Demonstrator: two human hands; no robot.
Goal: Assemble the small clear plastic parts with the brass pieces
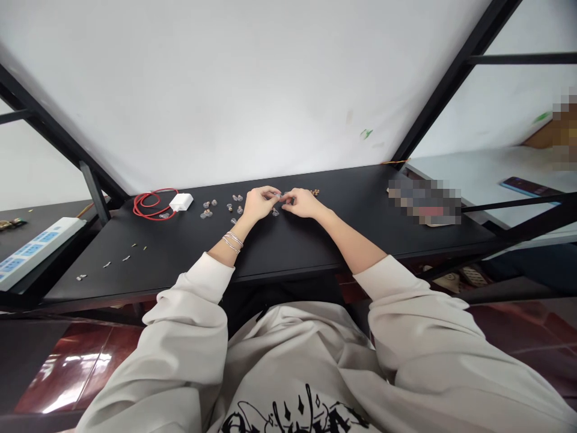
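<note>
My left hand point(260, 204) and my right hand point(303, 203) meet at their fingertips above the black desk point(288, 240). Both pinch a tiny dark-and-clear part point(283, 196), too small to identify and partly hidden by my fingers. Several small clear round pieces point(207, 208) with brownish centres lie left of my left hand, and a few more sit close to its fingers. A small cluster of brown beads point(314, 192) lies just beyond my right fingertips. Silver bracelets point(232, 242) circle my left wrist.
A coiled red cable point(151, 204) and white charger point(181, 202) lie at the desk's far left. Several small pale pieces point(115, 261) lie near its front left edge. A blue-and-white power strip point(36, 252) sits left, with black metal frame posts point(94, 192) at both ends.
</note>
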